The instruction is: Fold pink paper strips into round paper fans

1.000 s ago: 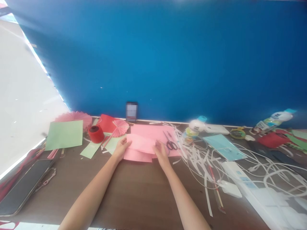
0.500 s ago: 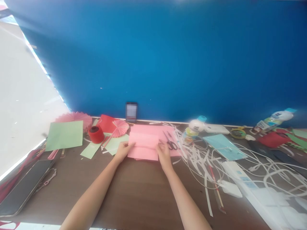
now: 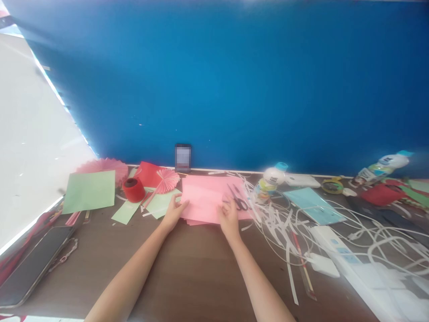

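Pressing down on a folded pink paper sheet [image 3: 204,200], both hands meet it at its near corners; the sheet lies flat on the brown wooden table [image 3: 187,268], in the middle of the desk, just in front of the blue wall [image 3: 234,80]; the left hand [image 3: 173,211] touches the sheet's left edge with its fingertips, and the right hand [image 3: 229,218] rests on its near right edge; whether either hand pinches the paper or only presses it flat, I cannot tell, since the fingers blur into the pink. Black-handled scissors [image 3: 238,200] lie on the far right part of the sheet, just beyond the right hand; a tangle of white paper strips [image 3: 278,220] spreads to the right of them, with a white glue bottle with a blue cap [image 3: 273,177] lying on its side behind. Left of the sheet sit pale green paper pieces [image 3: 90,191], a red spool [image 3: 134,189] and a pink pleated paper fan [image 3: 166,179]; a small dark phone [image 3: 182,157] stands propped against the wall.
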Available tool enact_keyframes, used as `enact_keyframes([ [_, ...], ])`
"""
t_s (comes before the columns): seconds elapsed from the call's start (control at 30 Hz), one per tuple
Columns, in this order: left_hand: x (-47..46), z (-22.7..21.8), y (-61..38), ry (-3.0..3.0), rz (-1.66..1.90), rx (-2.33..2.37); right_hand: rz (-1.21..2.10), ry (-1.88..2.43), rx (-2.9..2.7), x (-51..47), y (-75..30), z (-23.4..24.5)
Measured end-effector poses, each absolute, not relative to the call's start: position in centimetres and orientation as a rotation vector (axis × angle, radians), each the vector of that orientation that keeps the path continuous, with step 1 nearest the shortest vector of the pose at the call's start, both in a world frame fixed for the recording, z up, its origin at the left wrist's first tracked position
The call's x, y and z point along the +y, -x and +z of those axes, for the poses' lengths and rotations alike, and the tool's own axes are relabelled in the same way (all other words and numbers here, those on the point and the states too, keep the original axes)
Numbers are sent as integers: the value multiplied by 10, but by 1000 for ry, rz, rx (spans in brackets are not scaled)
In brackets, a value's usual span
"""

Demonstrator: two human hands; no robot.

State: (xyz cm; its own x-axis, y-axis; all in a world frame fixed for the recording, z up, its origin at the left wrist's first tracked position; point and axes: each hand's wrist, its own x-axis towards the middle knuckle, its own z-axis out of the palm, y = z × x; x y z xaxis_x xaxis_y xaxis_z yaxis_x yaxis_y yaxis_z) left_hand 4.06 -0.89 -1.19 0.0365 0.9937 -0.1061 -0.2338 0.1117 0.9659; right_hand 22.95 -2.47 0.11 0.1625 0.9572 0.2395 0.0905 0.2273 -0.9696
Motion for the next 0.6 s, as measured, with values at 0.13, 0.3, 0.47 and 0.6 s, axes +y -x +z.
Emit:
enact_keyframes([
  [0.13,-7,-12,-39,-935,1228,1022,855,1165,-1213,-24,-230,-1],
  [0.3,-7,-11,-36,-943,1218,965,931,1345,-1239,-20,-235,-7],
  [0.47,-11,-7,-39,-881,1166,879,948,1307,-1266,-19,-237,-6],
  [0.6,-11,-10,-41,-930,1130,909,900,1260,-1337,-20,-235,-4],
])
